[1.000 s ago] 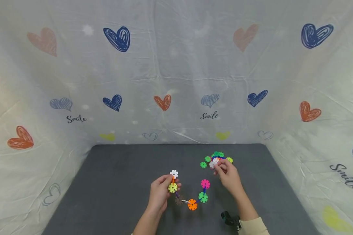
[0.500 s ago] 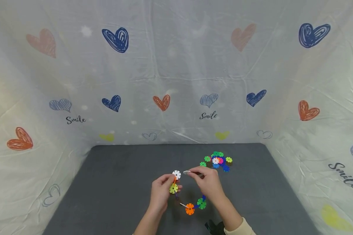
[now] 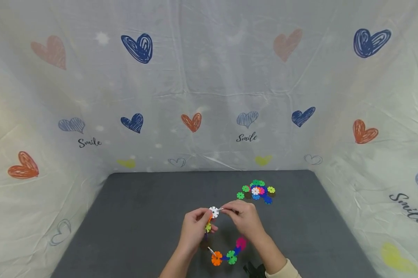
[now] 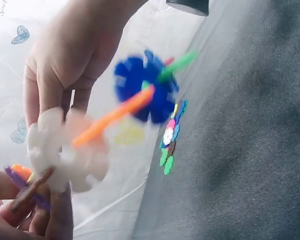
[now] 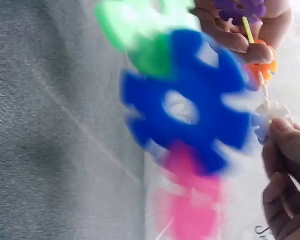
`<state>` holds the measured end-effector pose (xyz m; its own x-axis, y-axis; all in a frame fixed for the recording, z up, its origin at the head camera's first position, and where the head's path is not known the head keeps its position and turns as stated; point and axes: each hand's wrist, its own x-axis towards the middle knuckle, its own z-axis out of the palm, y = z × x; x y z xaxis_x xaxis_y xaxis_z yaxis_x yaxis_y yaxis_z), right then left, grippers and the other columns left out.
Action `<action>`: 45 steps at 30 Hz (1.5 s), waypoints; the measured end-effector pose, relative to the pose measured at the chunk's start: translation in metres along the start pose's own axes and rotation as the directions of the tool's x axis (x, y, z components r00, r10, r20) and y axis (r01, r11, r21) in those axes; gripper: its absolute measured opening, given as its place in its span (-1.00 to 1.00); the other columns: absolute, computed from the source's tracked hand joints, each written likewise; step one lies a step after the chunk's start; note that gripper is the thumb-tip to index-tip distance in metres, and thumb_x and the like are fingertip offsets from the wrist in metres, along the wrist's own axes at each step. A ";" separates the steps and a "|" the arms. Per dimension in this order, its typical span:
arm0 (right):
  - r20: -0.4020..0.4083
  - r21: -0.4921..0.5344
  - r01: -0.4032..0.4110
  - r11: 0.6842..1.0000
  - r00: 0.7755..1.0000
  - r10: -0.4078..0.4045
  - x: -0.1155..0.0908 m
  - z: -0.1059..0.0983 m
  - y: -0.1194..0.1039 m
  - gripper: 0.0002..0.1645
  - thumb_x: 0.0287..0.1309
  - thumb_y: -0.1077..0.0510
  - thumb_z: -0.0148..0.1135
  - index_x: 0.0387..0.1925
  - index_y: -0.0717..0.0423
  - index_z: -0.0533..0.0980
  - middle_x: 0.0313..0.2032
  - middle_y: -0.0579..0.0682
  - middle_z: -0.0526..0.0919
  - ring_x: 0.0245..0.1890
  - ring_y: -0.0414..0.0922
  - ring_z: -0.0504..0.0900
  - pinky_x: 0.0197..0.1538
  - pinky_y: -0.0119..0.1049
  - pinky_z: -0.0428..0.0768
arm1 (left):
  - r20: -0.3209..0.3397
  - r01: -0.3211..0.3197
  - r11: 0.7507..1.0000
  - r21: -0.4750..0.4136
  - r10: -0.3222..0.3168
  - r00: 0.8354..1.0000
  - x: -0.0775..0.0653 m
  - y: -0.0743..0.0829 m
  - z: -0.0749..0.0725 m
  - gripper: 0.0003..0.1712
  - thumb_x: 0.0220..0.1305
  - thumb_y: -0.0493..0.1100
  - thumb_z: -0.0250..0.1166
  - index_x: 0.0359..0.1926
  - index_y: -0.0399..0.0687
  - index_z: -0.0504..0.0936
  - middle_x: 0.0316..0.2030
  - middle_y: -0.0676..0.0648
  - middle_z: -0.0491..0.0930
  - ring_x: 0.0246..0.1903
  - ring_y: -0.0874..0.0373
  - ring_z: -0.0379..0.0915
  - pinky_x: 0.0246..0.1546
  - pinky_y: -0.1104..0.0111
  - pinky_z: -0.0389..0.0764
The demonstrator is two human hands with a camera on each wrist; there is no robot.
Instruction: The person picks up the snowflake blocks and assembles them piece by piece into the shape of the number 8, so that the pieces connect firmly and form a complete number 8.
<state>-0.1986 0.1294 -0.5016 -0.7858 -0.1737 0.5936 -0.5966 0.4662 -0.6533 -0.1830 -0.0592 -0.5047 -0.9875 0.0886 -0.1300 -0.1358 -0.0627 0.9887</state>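
Head view: from above, farther back, facing forward and down over table (image 3: 132,220) to heart-printed curtain (image 3: 209,77). Wrist views: turned sideways, very near disc chain (image 5: 215,112); both share chain, table, curtain.

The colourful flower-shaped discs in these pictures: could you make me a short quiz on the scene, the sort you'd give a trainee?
1. True or false: the right hand pinches a white disc.
2. In the head view, what colour is the disc between the lower orange disc and the large pink disc near the right forearm: A) green, B) white or C) yellow?
3. Fill the gap: the pile of discs lies on the dark table, beyond the ____ hand.

Key:
1. True.
2. A: it is the green disc.
3. Right.
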 end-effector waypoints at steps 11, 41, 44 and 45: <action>0.009 0.144 0.020 0.989 1.000 -0.022 -0.012 0.004 0.013 -0.81 -0.05 0.44 0.49 -0.37 0.15 0.76 -0.40 0.02 0.80 -0.42 -0.13 0.76 -0.30 -0.47 0.66 | 0.102 0.041 0.999 -0.001 -0.040 0.994 -0.001 0.001 -0.004 -0.70 0.45 -0.12 0.25 -0.16 -0.35 0.67 -0.50 -0.06 0.61 -0.63 0.19 0.62 -0.44 0.33 0.71; -0.184 -0.346 -0.652 0.675 0.752 0.633 -0.038 -0.052 0.141 -0.61 0.24 0.21 0.38 0.02 0.37 0.56 0.02 0.43 0.45 0.08 0.35 0.49 0.16 0.26 0.46 | 0.007 0.069 0.980 -0.189 -0.069 0.998 -0.001 0.000 0.003 -0.77 0.53 -0.23 0.03 -0.05 -0.38 0.45 -0.33 -0.19 0.59 -0.53 0.15 0.64 -0.35 0.21 0.75; -0.163 -0.355 -0.656 0.666 0.745 0.647 -0.037 -0.054 0.140 -0.60 0.21 0.21 0.40 -0.01 0.40 0.55 -0.08 0.39 0.53 -0.05 0.29 0.55 0.06 0.20 0.53 | 0.001 0.064 0.981 -0.183 -0.065 0.998 -0.001 0.001 0.002 -0.75 0.54 -0.21 0.05 -0.03 -0.38 0.44 -0.32 -0.19 0.59 -0.53 0.15 0.64 -0.34 0.21 0.75; -0.162 -0.349 -0.660 0.666 0.742 0.650 -0.037 -0.055 0.139 -0.63 0.20 0.21 0.42 -0.06 0.39 0.56 -0.13 0.35 0.57 -0.12 0.24 0.57 -0.01 0.15 0.56 | 0.001 0.066 0.982 -0.175 -0.067 0.998 -0.002 0.002 0.002 -0.74 0.55 -0.19 0.05 -0.01 -0.37 0.44 -0.33 -0.18 0.59 -0.52 0.14 0.64 -0.34 0.21 0.75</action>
<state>-0.2436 0.2484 -0.5888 -0.9445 0.3152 0.0921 0.1781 0.7274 -0.6627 -0.1811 -0.0571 -0.5024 -0.9761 0.0936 -0.1960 -0.2127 -0.2299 0.9497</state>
